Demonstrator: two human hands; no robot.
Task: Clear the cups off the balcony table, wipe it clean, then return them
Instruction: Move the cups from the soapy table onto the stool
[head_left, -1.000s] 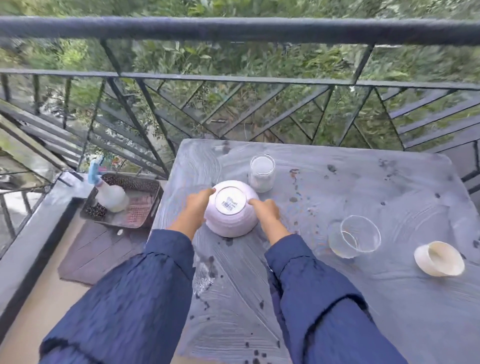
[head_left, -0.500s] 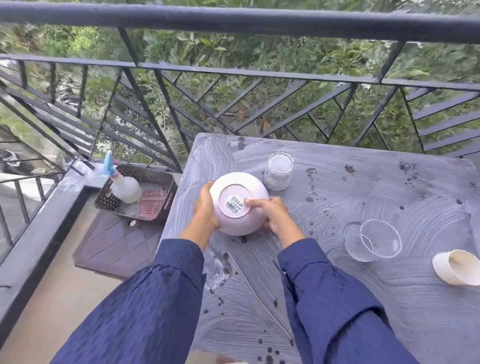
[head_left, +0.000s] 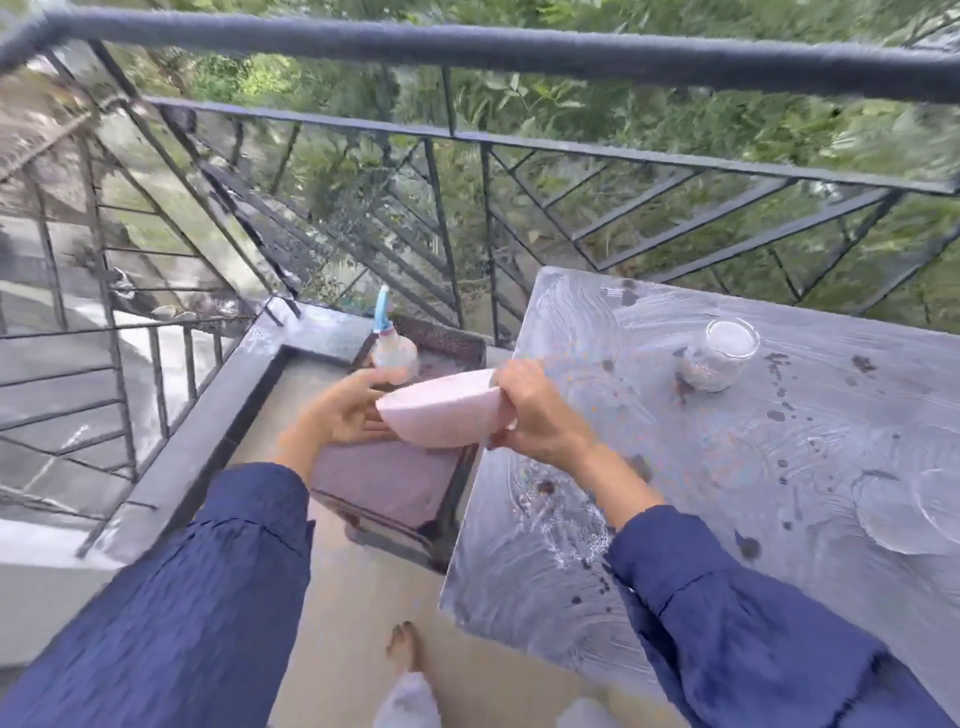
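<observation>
Head view: left hand (head_left: 340, 410) & right hand (head_left: 540, 410) grip pink bowl (head_left: 441, 410); set it level in tray (head_left: 447, 519), left of table (head_left: 727, 519).

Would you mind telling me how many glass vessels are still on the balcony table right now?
2. One upright glass jar stands toward the table's far side; one clear glass lies at the right edge of view, partly cropped. More may sit beyond the frame.
</observation>
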